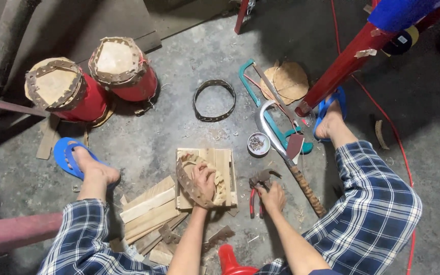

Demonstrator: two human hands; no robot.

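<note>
My left hand (pixel 204 182) presses on a curved brown leather strip with punched holes (pixel 186 185), holding it against a small wooden board (pixel 224 168) on the floor. My right hand (pixel 271 195) is closed around the handle of a claw hammer (pixel 262 177), whose head rests just right of the board. Red-handled pliers (pixel 253 202) lie under that hand.
Two red drums with hide tops (pixel 54 86) (pixel 119 62) stand at the back left. A leather ring (pixel 214 100), teal hacksaw (pixel 253 84), sickle-like knife (pixel 301 181), small bowl of nails (pixel 258 143), hide discs (pixel 287 81) and wood slats (pixel 148 206) lie around. A red pole (pixel 342 66) slants at right.
</note>
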